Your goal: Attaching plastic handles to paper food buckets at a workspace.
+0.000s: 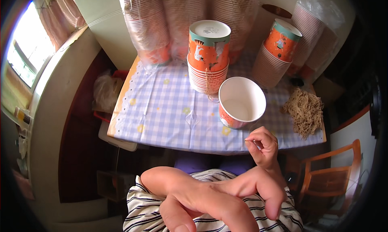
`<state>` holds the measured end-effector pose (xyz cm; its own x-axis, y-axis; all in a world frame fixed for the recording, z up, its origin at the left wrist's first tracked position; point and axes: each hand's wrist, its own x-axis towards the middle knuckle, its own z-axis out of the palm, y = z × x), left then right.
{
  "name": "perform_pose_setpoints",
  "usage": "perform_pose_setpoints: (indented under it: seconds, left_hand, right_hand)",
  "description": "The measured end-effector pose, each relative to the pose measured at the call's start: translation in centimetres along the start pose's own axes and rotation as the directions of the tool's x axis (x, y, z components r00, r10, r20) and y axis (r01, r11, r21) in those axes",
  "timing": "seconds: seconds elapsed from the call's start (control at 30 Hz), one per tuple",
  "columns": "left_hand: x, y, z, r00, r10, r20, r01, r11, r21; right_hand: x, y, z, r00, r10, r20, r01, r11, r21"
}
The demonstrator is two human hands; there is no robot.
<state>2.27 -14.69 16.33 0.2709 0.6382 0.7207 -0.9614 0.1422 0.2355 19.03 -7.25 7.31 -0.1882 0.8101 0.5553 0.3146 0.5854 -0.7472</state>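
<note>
Left hand (pixel 210 199) blurred, cut off at bottom edge, bagged cup stacks (pixel 182 21) cropped at top

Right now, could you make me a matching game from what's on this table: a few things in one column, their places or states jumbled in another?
Things:
1. open paper cup
2. bundle of tan string
3. bagged cup stacks
4. right hand

Places or states:
A. far edge of the checked tablecloth
B. pinching a thin strand
C. tilted, white inside showing
D. lying loose at the table's right end

Pairs: 1-C, 2-D, 3-A, 4-B
</note>
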Motion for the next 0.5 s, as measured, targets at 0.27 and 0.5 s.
perform_pose_setpoints:
  seconds: [0.27, 0.5]
  left_hand:
    - [4.0, 4.4, 0.8, 0.957, -0.277, 0.084, 0.255, 0.945, 0.205]
    - [2.8, 5.3, -5.4, 0.96, -0.119, 0.255, -0.044, 0.831, 0.555]
  right_hand:
    - [0.4, 0.0, -0.5, 1.0, -0.002, -0.018, 0.002, 1.0, 0.004]
    - [2.5, -0.7, -3.5, 0.986, -0.045, -0.162, 0.042, 0.999, -0.024]
